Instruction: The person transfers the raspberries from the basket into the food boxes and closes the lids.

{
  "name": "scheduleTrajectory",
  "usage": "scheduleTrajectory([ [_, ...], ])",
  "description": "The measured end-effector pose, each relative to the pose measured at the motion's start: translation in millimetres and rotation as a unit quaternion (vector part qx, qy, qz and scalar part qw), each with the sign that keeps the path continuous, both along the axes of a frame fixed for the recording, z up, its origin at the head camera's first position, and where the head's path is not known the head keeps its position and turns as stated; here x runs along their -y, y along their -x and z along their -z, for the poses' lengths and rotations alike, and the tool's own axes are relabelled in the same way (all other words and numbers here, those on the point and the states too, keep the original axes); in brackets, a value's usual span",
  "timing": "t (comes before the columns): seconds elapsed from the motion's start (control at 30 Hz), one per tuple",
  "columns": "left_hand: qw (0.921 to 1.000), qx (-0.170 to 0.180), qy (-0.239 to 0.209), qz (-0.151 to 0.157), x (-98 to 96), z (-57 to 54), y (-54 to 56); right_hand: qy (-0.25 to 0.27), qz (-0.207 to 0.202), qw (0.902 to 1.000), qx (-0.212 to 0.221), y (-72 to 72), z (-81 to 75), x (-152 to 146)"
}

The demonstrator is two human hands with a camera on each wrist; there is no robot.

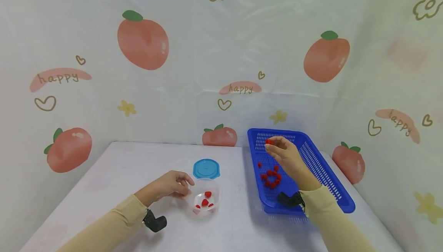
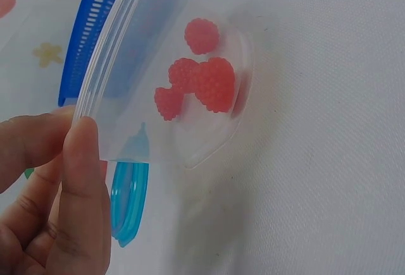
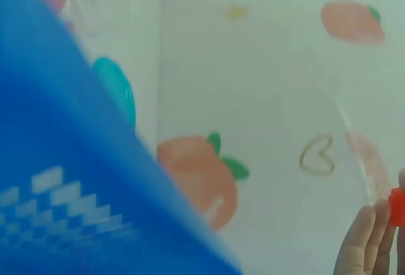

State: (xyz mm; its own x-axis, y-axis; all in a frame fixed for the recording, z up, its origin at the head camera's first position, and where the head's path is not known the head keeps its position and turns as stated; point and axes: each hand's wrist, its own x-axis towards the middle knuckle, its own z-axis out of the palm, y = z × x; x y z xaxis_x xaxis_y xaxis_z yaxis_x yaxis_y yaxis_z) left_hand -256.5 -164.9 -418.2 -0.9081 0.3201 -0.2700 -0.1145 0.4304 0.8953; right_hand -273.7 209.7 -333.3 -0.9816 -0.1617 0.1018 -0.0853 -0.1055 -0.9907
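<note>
My right hand (image 1: 284, 156) pinches a red berry (image 1: 268, 141) over the blue basket (image 1: 277, 131); left of the basket, my left hand (image 1: 173, 184) grips the clear tub (image 1: 214, 187). I'm likely mid-transfer, the next move calling for a gentle carry tubward.

Lid (image 1: 206, 168) behind tub (image 1: 216, 189), left of basket (image 1: 314, 163)

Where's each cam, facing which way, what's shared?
Head: on the head, facing forward and down at the white table; left hand, right hand and sleeves show.
Left wrist: on that wrist, facing the clear plastic tub; left fingers lower left, right hand tiny at top left.
Right wrist: on that wrist, facing past the blue plastic basket toward the printed backdrop; right fingers lower right.
Shared: both wrist views show the teal lid.
</note>
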Motion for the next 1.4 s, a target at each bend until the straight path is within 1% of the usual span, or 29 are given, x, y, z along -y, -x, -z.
scheduleTrajectory([
  [0.23, 0.9999, 0.005, 0.001, -0.011, -1.2, -1.3, -1.2, 0.003, 0.001, 1.0, -0.003, -14.1, -2.4, 25.7],
  [0.37, 1.0, 0.005, -0.003, -0.003, -0.4, -1.8, -1.2, -0.023, 0.004, 0.9997, -0.006, -19.7, 1.3, 39.6],
  [0.43, 1.0, 0.005, -0.006, 0.001, 0.1, -1.9, -1.0, -0.047, 0.009, 0.9988, -0.012, -22.3, 4.0, 46.9],
  [0.53, 1.0, 0.005, -0.007, 0.004, 0.4, -1.8, -0.7, -0.072, 0.011, 0.9971, -0.02, -26.0, 9.7, 57.5],
  [0.63, 1.0, 0.004, -0.007, 0.002, 0.3, -1.5, -0.6, -0.074, 0.005, 0.997, -0.024, -30.7, 15.6, 67.7],
  [0.73, 1.0, 0.003, -0.005, -0.001, 0.1, -1.2, -0.5, -0.072, 0.0, 0.9972, -0.022, -35.1, 21.4, 77.8],
  [0.9, 1.0, 0.003, -0.005, -0.002, 0.2, -1.8, -0.3, -0.094, -0.006, 0.9954, -0.017, -42.2, 30.8, 92.6],
  [1.03, 0.9999, 0.003, -0.01, -0.001, 0.4, -2.2, 0.1, -0.109, -0.022, 0.9938, -0.008, -46.8, 41.0, 102.4],
  [1.2, 0.9999, 0.005, -0.01, -0.004, 0.3, -2.3, 0.0, -0.107, -0.043, 0.9934, 0.005, -51.7, 54.7, 110.7],
  [1.4, 0.9999, 0.004, -0.006, -0.009, -0.5, -1.3, 0.5, -0.107, -0.05, 0.9928, 0.015, -56.7, 68.5, 117.0],
])
